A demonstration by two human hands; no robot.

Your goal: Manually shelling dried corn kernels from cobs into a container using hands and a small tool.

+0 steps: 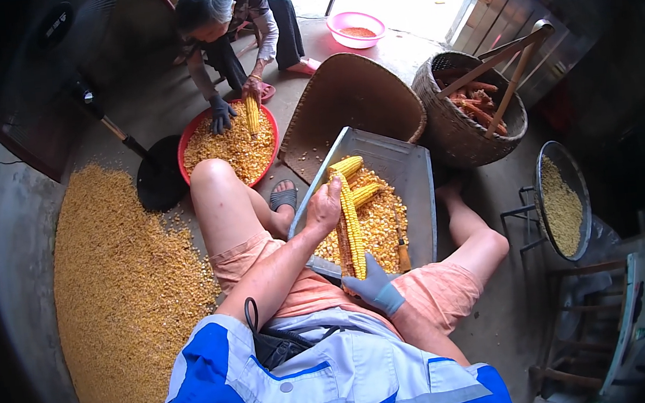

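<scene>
An ear of corn (352, 227) is held lengthwise between my two hands, over a grey rectangular tub (421, 193). Yellow kernels cover most of its visible face; a reddish, bare strip runs down its left side. My bare left hand (324, 206) grips the far end. Around the near end closes my right hand (372, 287), in a grey glove. Loose kernels (383, 219) lie in the tub, with another yellow ear (346, 166) and a partly hidden ear (366, 193) on top. A wooden-handled tool with a thin metal shaft (403, 256) rests at the right.
Opposite, a person (229, 32) holds an ear over a red basin (277, 142) of kernels. A kernel heap (131, 296) covers the left floor beside a fan stand (158, 177). Beyond the tub are a woven scoop (359, 93) and a cob-filled basket (466, 145). A round tray (586, 203) stands right.
</scene>
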